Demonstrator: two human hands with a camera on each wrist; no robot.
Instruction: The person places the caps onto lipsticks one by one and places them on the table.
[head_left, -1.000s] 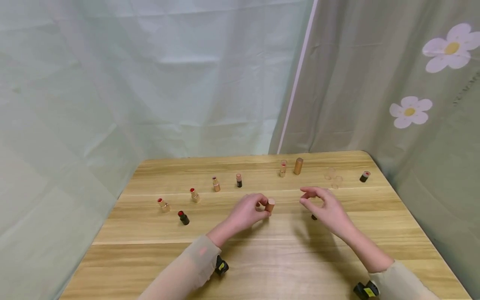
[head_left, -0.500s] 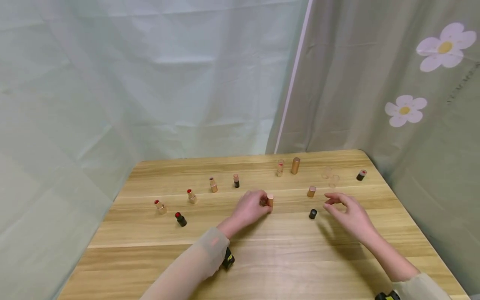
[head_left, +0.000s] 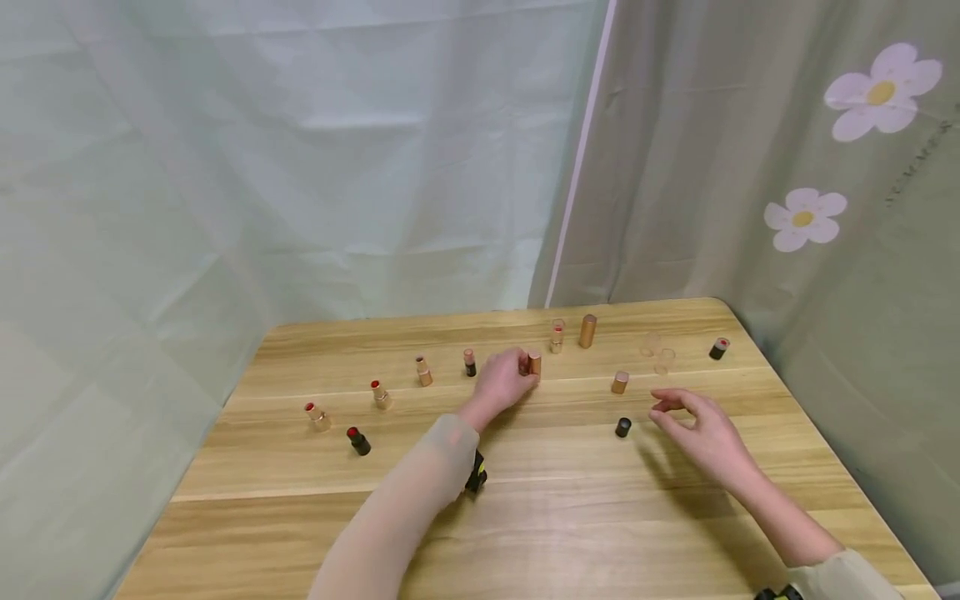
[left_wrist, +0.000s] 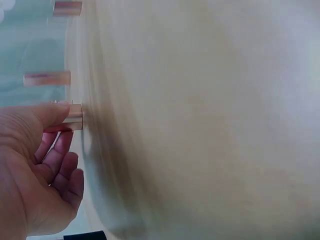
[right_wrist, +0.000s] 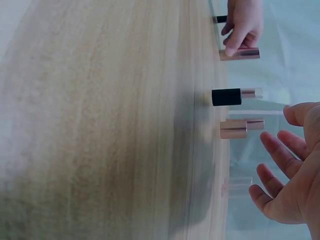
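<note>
The left hand (head_left: 504, 379) is gripping the upright copper tube (head_left: 534, 363) left of the tall capped tube (head_left: 587, 331); the right hand (head_left: 701, 433) is hovering with loose, empty fingers.

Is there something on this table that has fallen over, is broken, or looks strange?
Nothing looks spilled or broken. The small tubes on the table that show clearly stand upright, including the black tube and the copper tube. The left hand holds one copper tube upright; the right hand holds nothing.
</note>
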